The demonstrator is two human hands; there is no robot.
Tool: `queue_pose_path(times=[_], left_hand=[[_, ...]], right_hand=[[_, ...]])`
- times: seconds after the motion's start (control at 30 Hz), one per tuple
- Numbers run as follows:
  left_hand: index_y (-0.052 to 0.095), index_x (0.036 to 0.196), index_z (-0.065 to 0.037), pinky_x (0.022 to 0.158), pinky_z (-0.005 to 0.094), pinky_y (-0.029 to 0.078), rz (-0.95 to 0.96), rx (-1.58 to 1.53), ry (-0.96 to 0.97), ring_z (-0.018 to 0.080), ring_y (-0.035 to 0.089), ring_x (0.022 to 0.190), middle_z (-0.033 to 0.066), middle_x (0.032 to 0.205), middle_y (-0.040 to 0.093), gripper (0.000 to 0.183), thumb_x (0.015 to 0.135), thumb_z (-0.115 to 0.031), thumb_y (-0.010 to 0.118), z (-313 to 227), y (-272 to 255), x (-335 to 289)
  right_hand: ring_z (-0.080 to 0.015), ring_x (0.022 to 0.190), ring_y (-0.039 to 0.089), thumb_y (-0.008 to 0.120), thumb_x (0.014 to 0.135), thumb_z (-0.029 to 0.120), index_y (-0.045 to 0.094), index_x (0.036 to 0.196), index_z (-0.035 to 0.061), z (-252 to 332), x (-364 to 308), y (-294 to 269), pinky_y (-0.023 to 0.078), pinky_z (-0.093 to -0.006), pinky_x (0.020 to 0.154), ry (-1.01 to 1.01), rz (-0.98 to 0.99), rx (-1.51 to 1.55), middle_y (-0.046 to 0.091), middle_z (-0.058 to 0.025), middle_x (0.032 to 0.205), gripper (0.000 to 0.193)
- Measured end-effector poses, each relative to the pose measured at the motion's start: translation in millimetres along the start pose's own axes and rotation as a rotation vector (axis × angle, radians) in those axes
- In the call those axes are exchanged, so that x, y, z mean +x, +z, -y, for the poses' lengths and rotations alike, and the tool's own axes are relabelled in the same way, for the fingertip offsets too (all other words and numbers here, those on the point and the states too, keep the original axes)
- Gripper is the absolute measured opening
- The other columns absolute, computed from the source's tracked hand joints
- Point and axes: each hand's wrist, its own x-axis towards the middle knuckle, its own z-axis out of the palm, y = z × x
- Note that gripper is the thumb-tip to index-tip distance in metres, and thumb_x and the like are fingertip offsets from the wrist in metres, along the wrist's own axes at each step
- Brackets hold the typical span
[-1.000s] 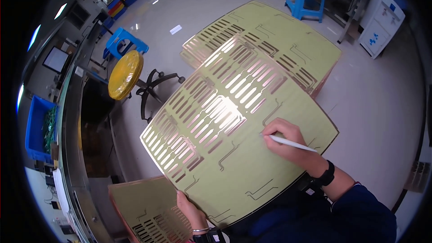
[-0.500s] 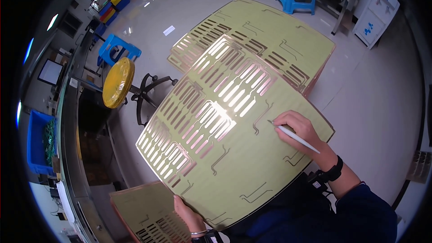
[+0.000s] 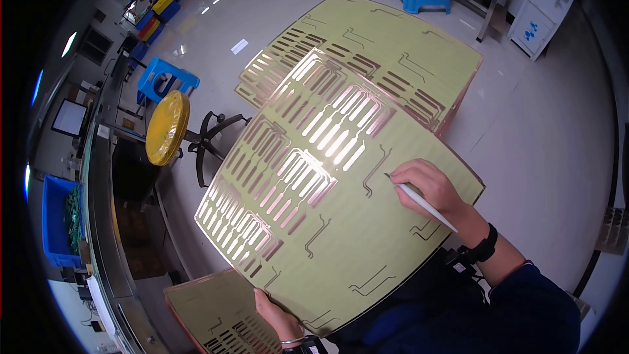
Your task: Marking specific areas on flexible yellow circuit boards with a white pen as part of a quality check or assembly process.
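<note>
A large yellow-green panel (image 3: 354, 223) with shiny copper-coloured strips and thin bent lines lies tilted across my lap. At its near left edge my left hand (image 3: 276, 318) grips the rim, thumb on top and the other fingers hidden below. Over the right part of the panel, my right hand (image 3: 424, 183) pinches a slim white pen-like tool (image 3: 429, 206) with a small dark tip. That tip points left, close to a bent copper line (image 3: 377, 169); whether it touches the surface I cannot tell.
Beyond the panel lies a stack of similar panels (image 3: 406, 36), and another panel (image 3: 223, 298) is at lower left. A yellow-covered swivel stool (image 3: 167, 128) and a blue plastic stool (image 3: 167, 78) stand left. A workbench (image 3: 98, 203) with a blue bin (image 3: 57, 223) runs along the left side.
The whole view has shifted slightly. My right hand and the pen-like tool keep nearly the same place over the panel. My left hand still holds the edge.
</note>
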Motion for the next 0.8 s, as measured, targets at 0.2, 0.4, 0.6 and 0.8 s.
queue_pose_path(times=[0.2,0.4,0.6,0.8], left_hand=[[0.049,0.121,0.007,0.089,0.0319,0.044,0.003,0.005,-0.015,0.0203,0.054,0.102,0.0144,0.118,0.055,0.045,0.1,-0.03,0.035,-3.7,1.8,-2.7],[0.049,0.121,0.006,0.09,0.0333,0.044,0.005,0.011,-0.009,0.0209,0.054,0.103,0.0142,0.118,0.055,0.044,0.1,-0.03,0.034,-4.0,1.3,-3.1],[0.051,0.119,0.006,0.088,0.0313,0.044,0.005,-0.01,-0.013,0.0188,0.055,0.1,0.0128,0.115,0.057,0.042,0.099,-0.028,0.036,-3.8,1.0,-4.7],[0.052,0.116,0.006,0.087,0.0299,0.043,0.035,-0.083,-0.063,0.0166,0.054,0.098,0.0105,0.112,0.058,0.039,0.099,-0.026,0.038,9.6,-14.0,9.6]], right_hand=[[-0.0251,0.081,0.06,0.065,0.069,-0.004,0.058,0.087,0.0034,-3.1,-1.3,2.7,0.048,-0.0337,0.072,0.0,-0.01,-0.009,0.061,-0.0079,0.089,0.02],[-0.0252,0.081,0.061,0.066,0.071,-0.003,0.059,0.087,0.0034,-3.6,-0.2,4.5,0.049,-0.0331,0.072,0.025,-0.038,-0.014,0.063,-0.0084,0.088,0.019],[-0.0257,0.081,0.062,0.066,0.072,-0.002,0.06,0.086,0.003,-2.2,-1.2,2.3,0.05,-0.032,0.071,0.03,-0.029,0.025,0.064,-0.009,0.088,0.016],[-0.0194,0.077,0.064,0.063,0.082,0.004,0.063,0.099,-0.0012,17.3,-0.8,-14.7,0.049,-0.0267,0.069,0.511,0.009,0.235,0.065,-0.0136,0.09,0.017]])
